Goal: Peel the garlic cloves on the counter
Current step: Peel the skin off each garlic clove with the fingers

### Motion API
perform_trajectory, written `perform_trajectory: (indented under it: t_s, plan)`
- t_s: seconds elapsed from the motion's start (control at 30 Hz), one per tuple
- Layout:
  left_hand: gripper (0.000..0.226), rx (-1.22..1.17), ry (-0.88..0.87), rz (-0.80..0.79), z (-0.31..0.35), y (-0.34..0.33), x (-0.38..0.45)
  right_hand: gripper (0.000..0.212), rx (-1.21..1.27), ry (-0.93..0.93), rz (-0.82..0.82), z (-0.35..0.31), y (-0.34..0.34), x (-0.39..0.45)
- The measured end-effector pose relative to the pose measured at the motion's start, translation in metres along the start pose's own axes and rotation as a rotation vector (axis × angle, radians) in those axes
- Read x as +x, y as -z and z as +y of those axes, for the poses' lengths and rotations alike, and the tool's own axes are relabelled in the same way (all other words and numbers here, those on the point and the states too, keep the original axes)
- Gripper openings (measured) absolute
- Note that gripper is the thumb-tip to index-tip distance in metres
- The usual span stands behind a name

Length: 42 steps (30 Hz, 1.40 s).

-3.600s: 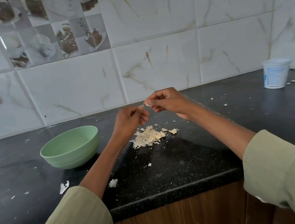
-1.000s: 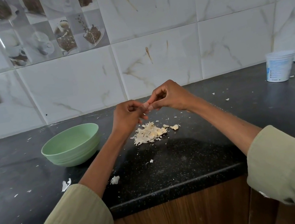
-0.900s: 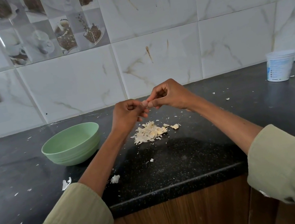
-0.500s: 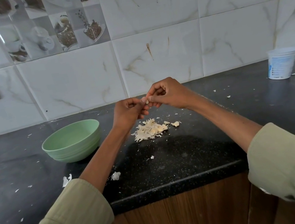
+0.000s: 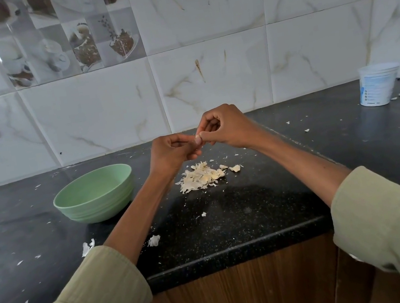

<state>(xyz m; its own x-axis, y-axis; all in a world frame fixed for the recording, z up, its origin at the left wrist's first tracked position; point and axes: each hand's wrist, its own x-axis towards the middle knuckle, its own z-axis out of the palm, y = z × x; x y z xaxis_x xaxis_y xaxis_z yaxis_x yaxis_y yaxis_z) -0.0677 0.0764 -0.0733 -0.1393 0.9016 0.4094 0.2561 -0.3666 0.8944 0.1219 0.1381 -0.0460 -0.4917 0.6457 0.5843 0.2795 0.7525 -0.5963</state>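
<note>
From the head view, the left hand and right hand meet above the black speckled counter, fingers curled, their tips pressed together on a small pale garlic clove pinched between the 2 hands; it is mostly hidden, so whether skin remains on it cannot be told. Just below the hands, a heap of garlic skins and cloves lies on the counter, with 1 loose piece just beside its right edge. A green bowl stands left of the left forearm, near the heap; its inside is hidden from this angle, so its contents cannot be told. A white plastic tub stands well apart at the far right by the tiled wall; what it holds cannot be seen. Scattered skin flakes lie near the counter's front edge.
</note>
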Motion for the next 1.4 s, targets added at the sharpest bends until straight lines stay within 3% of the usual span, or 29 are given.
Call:
perform_trajectory:
  t_s: [0.37, 0.87, 1.13, 1.4]
  plan:
    - [0.023, 0.018, 0.021, 0.013, 0.006, -0.005, -0.004, 0.005, -0.077, 0.018, 0.046, 0.000, -0.003, 0.000]
    - [0.023, -0.034, 0.012, 0.037, 0.005, 0.002, 0.000, 0.016, 0.160, -0.048, -0.014, 0.009, 0.003, 0.004]
    - [0.022, 0.033, -0.005, 0.043, 0.005, -0.004, -0.002, 0.016, -0.031, -0.031, 0.062, 0.005, -0.004, 0.003]
    - [0.019, 0.057, -0.017, 0.044, 0.006, -0.004, 0.000, 0.022, -0.140, -0.071, 0.025, 0.007, -0.007, 0.002]
